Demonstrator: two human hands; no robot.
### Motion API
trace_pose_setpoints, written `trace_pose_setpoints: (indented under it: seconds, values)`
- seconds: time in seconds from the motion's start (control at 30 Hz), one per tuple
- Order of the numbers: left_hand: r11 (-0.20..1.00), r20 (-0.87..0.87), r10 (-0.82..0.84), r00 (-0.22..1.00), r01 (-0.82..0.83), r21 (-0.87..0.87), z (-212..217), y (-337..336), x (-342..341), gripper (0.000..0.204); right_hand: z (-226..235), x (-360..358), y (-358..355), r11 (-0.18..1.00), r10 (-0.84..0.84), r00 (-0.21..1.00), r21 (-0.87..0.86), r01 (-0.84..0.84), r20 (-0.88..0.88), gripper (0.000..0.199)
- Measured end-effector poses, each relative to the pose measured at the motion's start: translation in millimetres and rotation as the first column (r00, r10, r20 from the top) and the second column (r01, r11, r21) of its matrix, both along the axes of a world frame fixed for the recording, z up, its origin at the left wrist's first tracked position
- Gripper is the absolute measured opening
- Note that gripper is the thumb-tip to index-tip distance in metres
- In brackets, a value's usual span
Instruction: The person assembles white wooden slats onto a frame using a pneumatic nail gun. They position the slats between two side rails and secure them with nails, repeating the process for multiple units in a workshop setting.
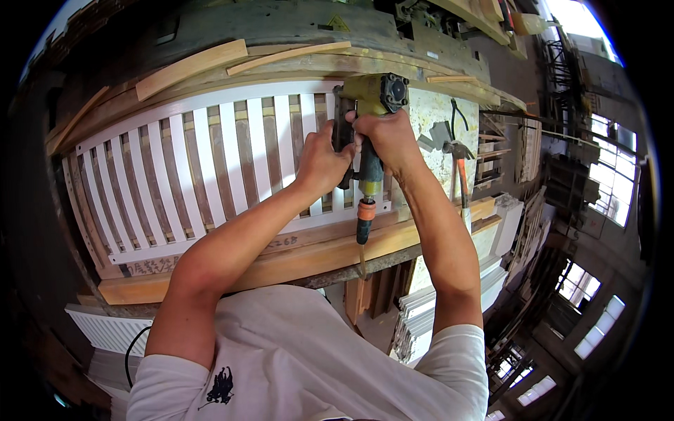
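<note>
A yellow-green air nail gun [366, 91] with a black end cap stands over the right end of a white slatted panel [232, 158]. My right hand [386, 139] is closed around the gun's body and grip. My left hand [324, 160] is at the dark magazine on the gun's left side, its fingers closed against it; the fingertips are partly hidden. Below the grip, an orange and black hose coupling [366, 212] leads to a thin air hose. The panel lies flat within a wooden frame, and the gun covers where its nose meets the work.
A hammer [460, 168] with an orange handle lies right of the panel on a pale, stained board [421, 112]. Loose wood strips [193, 69] rest along the far edge. A long timber rail [281, 263] borders the near side. Stacked white boards [421, 312] stand below at right.
</note>
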State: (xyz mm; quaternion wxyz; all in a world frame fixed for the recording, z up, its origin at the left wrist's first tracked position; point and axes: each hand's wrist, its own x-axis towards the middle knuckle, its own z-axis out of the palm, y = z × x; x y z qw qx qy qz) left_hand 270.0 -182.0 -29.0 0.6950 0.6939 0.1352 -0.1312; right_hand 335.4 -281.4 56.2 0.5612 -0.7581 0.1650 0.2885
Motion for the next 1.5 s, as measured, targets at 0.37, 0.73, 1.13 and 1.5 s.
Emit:
trace_pose_setpoints:
  seconds: [0.37, 0.73, 1.13, 1.5]
  values:
    - [0.996, 0.090, 0.081, 0.993, -0.085, 0.041, 15, 28, -11, 0.019, -9, -7, 23, 0.986, 0.044, 0.999, 0.159, -0.047, 0.023, 0.020]
    - [0.995, 0.064, 0.090, 0.994, -0.087, -0.044, 5, 31, -14, 0.021, -7, -9, 29, 0.995, 0.036, 0.999, 0.095, -0.038, 0.021, 0.015]
    - [0.992, 0.105, 0.127, 0.986, -0.128, 0.003, 14, 61, -26, 0.024, -11, -19, 56, 0.987, 0.026, 1.000, 0.156, -0.025, -0.005, 0.017]
    - [0.991, 0.055, 0.137, 0.989, -0.136, -0.016, 4, 72, -33, 0.023, -7, -22, 75, 0.993, 0.024, 1.000, 0.117, -0.025, 0.009, 0.006]
